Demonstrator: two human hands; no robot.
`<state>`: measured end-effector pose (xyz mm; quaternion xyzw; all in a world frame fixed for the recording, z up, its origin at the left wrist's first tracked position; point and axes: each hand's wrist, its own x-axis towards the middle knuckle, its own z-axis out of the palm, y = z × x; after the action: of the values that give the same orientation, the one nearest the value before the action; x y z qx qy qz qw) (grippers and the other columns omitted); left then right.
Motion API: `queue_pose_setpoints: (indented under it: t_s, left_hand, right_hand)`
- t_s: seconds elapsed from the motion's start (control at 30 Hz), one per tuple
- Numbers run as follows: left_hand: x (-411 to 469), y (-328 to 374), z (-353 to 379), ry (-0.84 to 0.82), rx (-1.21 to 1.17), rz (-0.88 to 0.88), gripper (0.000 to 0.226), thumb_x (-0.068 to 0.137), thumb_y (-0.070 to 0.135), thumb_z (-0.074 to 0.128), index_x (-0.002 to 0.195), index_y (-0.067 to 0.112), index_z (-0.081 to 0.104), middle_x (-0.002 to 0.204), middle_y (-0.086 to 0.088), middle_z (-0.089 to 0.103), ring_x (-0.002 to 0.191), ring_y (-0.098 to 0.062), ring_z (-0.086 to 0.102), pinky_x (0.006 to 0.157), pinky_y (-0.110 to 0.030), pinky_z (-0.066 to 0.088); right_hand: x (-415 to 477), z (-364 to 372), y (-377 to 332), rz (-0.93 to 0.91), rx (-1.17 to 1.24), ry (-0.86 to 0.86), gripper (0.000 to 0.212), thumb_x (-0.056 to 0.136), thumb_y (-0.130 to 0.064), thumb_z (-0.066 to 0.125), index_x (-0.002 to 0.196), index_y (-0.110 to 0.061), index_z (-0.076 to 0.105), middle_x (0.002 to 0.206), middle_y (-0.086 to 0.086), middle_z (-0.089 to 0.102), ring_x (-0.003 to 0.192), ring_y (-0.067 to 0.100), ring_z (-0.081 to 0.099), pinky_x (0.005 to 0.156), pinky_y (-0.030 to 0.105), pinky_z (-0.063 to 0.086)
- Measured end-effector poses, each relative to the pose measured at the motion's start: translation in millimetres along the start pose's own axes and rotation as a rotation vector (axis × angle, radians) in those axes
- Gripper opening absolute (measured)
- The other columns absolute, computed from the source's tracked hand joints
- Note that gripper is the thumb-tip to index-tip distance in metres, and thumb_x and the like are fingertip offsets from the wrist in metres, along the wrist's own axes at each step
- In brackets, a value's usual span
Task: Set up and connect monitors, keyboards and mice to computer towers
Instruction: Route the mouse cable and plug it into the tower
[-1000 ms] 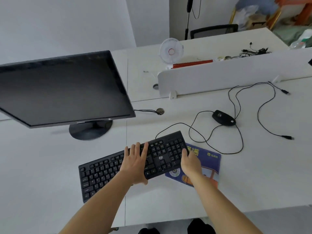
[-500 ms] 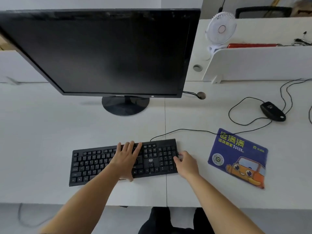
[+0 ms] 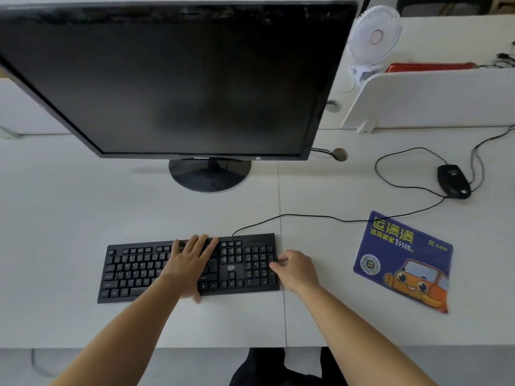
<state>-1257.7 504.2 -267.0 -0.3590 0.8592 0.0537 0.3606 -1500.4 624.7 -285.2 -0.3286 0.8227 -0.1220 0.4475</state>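
Observation:
A black keyboard (image 3: 133, 270) lies flat on the white desk (image 3: 69, 218), square in front of a dark monitor (image 3: 178, 79) on a round black stand. My left hand (image 3: 189, 263) lies flat on the middle keys with fingers straight. My right hand (image 3: 296, 270) holds the keyboard's right end, fingers curled at its edge. The keyboard's black cable (image 3: 320, 217) runs right toward a black mouse (image 3: 452, 181), which sits apart at the far right with its own looped cable.
A blue mouse pad (image 3: 404, 260) with an orange cartoon car lies right of the keyboard. A cable hole (image 3: 340, 154) sits by the monitor's right corner. A white divider panel (image 3: 432, 98), a small white fan (image 3: 374, 37) and a red object stand behind.
The keyboard went from angled and overlapping the mouse pad to square in front of the monitor, left of the pad. My view swung left and closer. In the last half second, little moved.

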Motion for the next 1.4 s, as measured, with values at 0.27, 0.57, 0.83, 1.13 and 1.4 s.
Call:
queue_pose_setpoints:
  t_s: [0.27,0.57,0.83,1.13,1.4]
  left_hand:
    - [36,60,-66,0.223,-0.286,0.089,0.086,0.097,0.065,0.033,0.159,0.015,0.0,0.164,-0.002,0.015,0.151,-0.021,0.015,0.123,-0.045,0.015]
    - [90,213,-195,0.41,-0.384,0.286,0.067,0.102,0.044,0.044,0.156,0.016,0.018,0.159,-0.001,0.028,0.145,-0.02,0.029,0.118,-0.039,0.027]
    - [150,349,-245,0.263,-0.396,0.256,0.063,0.101,0.041,0.047,0.154,0.016,0.024,0.155,-0.003,0.035,0.14,-0.023,0.035,0.112,-0.04,0.032]
    - [221,473,-278,0.189,-0.325,0.046,0.041,0.102,0.043,0.04,0.133,0.017,0.047,0.129,-0.003,0.057,0.122,-0.024,0.048,0.098,-0.041,0.036]
    - [200,470,-284,0.269,-0.2,0.361,0.039,0.107,0.042,0.031,0.098,0.023,0.063,0.081,-0.003,0.058,0.086,-0.025,0.053,0.078,-0.033,0.036]
  right_hand:
    - [-9,-82,39,0.057,0.092,0.131,0.033,0.097,-0.042,0.053,0.12,-0.021,0.066,0.118,-0.004,0.069,0.106,0.016,0.063,0.083,0.027,0.049]
    - [-3,-200,145,0.206,0.246,0.348,0.029,0.099,-0.04,0.049,0.108,-0.021,0.069,0.101,0.003,0.073,0.092,0.021,0.068,0.072,0.031,0.054]
    - [23,-276,238,0.233,0.278,0.275,0.032,0.099,-0.036,0.05,0.121,-0.019,0.067,0.115,0.001,0.071,0.102,0.019,0.064,0.079,0.026,0.046]
    - [38,-339,343,0.321,0.352,0.246,0.025,0.096,-0.028,0.056,0.118,-0.021,0.068,0.114,-0.003,0.07,0.108,0.015,0.063,0.08,0.019,0.037]
    - [54,-367,334,0.399,0.794,0.222,0.02,0.099,-0.022,0.046,0.088,-0.011,0.059,0.08,0.008,0.06,0.065,0.028,0.055,0.056,0.029,0.046]
